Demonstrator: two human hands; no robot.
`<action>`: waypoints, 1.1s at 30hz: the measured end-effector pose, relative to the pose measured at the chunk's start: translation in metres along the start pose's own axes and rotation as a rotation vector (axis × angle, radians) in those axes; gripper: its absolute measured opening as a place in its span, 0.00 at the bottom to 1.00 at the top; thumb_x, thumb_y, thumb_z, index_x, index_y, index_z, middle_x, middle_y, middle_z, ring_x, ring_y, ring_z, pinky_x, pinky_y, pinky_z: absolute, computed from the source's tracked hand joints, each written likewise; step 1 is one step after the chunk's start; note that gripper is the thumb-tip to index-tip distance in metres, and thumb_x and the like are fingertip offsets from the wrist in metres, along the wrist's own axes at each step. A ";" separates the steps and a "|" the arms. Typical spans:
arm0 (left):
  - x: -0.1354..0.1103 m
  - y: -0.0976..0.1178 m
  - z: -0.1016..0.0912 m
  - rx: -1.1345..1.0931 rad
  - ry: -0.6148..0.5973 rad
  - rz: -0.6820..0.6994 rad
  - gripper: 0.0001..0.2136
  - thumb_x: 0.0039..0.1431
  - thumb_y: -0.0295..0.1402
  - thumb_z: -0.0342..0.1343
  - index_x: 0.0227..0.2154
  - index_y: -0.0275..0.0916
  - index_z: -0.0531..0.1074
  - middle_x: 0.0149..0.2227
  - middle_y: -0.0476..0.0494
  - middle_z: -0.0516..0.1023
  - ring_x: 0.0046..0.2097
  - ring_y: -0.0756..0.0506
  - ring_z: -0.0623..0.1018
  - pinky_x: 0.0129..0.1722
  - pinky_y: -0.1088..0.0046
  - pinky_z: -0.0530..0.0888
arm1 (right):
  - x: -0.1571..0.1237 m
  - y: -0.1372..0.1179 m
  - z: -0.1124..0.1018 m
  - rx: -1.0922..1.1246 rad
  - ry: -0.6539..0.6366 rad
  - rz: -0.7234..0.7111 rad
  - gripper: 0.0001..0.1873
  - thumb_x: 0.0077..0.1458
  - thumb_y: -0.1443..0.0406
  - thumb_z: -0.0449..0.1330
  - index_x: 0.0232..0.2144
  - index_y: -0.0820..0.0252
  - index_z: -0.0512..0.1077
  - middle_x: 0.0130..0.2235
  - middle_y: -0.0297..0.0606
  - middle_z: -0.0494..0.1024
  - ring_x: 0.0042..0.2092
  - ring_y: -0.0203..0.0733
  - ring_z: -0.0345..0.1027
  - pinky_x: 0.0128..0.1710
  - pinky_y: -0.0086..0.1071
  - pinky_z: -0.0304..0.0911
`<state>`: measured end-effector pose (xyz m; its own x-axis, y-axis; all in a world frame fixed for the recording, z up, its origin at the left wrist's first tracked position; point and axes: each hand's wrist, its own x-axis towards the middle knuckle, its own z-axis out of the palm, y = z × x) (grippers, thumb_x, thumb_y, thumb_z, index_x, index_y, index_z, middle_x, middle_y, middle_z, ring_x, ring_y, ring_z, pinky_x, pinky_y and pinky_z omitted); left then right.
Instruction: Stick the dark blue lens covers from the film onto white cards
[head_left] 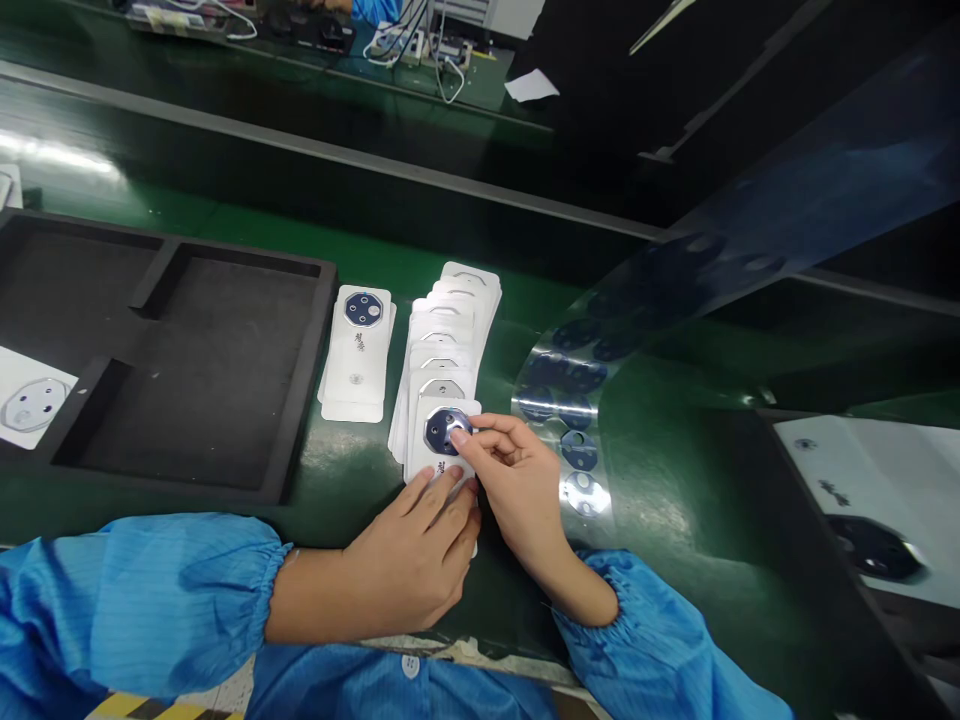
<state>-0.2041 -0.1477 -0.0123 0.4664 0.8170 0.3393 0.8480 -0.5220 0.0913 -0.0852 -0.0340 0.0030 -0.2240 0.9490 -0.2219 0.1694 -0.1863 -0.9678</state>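
- Toward six o'clock of the fanned card stack (441, 322), our left hand (416, 560) lies spread, pressing the top white card (418, 460).
- At this card's twelve o'clock, our right hand (517, 480) touches the dark octagonal sticker (442, 432), fingers narrow; gripping, we cannot tell.
- Sticker seems thin, slippery, easily marked: rim is best hold. Card seems light, stiff.

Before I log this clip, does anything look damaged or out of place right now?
Two things stand out: the near table edge looks pale and ragged, possibly worn, and a white scrap, perhaps paper, lies loose on the far bench, apart from the white cards. No spill is visible.
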 end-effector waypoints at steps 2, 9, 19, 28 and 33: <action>0.000 0.000 0.000 -0.006 -0.001 0.000 0.24 0.67 0.37 0.48 0.60 0.25 0.68 0.62 0.26 0.69 0.64 0.28 0.68 0.64 0.49 0.62 | 0.000 0.000 0.000 -0.003 0.000 -0.001 0.19 0.46 0.54 0.73 0.36 0.57 0.75 0.26 0.33 0.78 0.26 0.36 0.67 0.26 0.30 0.63; 0.000 0.000 -0.001 -0.010 -0.037 0.003 0.26 0.68 0.38 0.48 0.61 0.24 0.65 0.63 0.24 0.67 0.65 0.28 0.66 0.65 0.49 0.60 | 0.000 -0.002 0.000 -0.014 -0.001 -0.006 0.20 0.47 0.55 0.73 0.37 0.59 0.75 0.26 0.33 0.78 0.26 0.35 0.66 0.27 0.29 0.63; 0.000 -0.001 -0.001 -0.033 -0.034 0.000 0.24 0.68 0.37 0.48 0.59 0.25 0.67 0.60 0.25 0.70 0.63 0.28 0.68 0.64 0.49 0.61 | 0.003 0.008 -0.001 -0.405 0.025 -0.422 0.11 0.57 0.58 0.67 0.39 0.56 0.75 0.30 0.34 0.80 0.28 0.38 0.71 0.31 0.33 0.68; 0.002 0.001 0.002 -0.054 -0.038 -0.008 0.19 0.63 0.36 0.52 0.52 0.29 0.72 0.53 0.29 0.75 0.58 0.30 0.73 0.62 0.49 0.65 | 0.001 -0.004 -0.002 -1.112 0.183 -1.107 0.10 0.64 0.59 0.62 0.35 0.60 0.75 0.25 0.35 0.78 0.30 0.41 0.70 0.30 0.35 0.60; 0.002 0.001 0.001 -0.012 -0.027 -0.001 0.22 0.65 0.35 0.50 0.57 0.26 0.69 0.59 0.26 0.70 0.62 0.27 0.68 0.63 0.48 0.64 | 0.007 -0.005 -0.004 -1.249 0.266 -0.937 0.24 0.62 0.44 0.59 0.27 0.57 0.69 0.22 0.37 0.71 0.28 0.45 0.66 0.29 0.38 0.56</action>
<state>-0.2024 -0.1467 -0.0124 0.4723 0.8237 0.3137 0.8455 -0.5239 0.1027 -0.0842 -0.0254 0.0068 -0.5534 0.6431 0.5294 0.7536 0.6572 -0.0106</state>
